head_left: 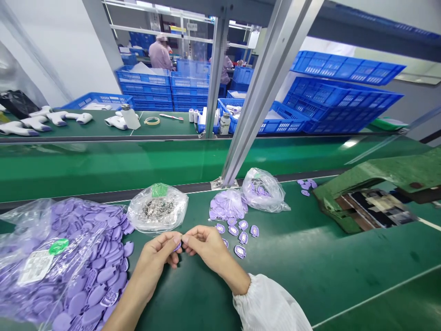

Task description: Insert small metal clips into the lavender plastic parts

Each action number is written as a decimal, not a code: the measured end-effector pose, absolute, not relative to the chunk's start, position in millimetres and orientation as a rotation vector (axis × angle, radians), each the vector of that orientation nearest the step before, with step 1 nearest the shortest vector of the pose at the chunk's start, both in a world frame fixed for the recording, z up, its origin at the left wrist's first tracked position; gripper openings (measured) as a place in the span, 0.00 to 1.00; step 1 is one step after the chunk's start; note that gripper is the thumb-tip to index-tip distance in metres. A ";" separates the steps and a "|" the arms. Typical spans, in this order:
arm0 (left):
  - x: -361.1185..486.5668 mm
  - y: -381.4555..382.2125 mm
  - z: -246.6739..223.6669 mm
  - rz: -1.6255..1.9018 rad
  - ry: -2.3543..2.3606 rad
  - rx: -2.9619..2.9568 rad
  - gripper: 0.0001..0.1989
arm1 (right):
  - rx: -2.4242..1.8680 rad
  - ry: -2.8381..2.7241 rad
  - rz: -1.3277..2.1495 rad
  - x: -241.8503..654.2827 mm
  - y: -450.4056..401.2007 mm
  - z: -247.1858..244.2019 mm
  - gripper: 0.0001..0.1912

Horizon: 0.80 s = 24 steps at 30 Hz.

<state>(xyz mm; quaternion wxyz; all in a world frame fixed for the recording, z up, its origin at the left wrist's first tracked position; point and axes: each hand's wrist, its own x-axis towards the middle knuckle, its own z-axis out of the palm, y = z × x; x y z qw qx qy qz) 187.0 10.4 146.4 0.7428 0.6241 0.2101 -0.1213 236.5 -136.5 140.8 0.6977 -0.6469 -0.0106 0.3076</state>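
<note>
My left hand [161,250] pinches a small purple plastic piece [177,247], mostly covered by the fingers. Against it, fingertip to fingertip, my right hand [203,246] is closed in a pinch; whatever it grips is too small to make out. Just right of my right hand, several purple pieces [243,237] lie with their inner sides up. Behind my hands sits a clear bag of small metal parts [158,209] with a green sticker. A large clear bag [37,266] on the left spills a heap of purple pieces [99,257] onto the green table.
Another purple heap [227,205] and a clear bag [263,191] with purple parts stand near the metal post [265,87]. At right is a green press-like machine [379,184]. Beyond the belt [103,168] are blue crates [337,101], white gun-shaped housings [58,117] and two people.
</note>
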 end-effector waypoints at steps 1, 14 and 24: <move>186.9 10.1 146.5 -0.254 0.459 1.374 0.19 | -1.436 -0.031 0.685 236.4 -136.7 141.6 0.20; 188.1 12.2 145.2 -0.258 0.504 1.246 0.33 | -1.538 -0.002 0.676 244.5 -145.8 144.4 0.12; 187.3 17.0 130.6 -0.379 0.398 1.346 0.31 | -1.733 -0.164 0.546 234.2 -141.7 134.1 0.11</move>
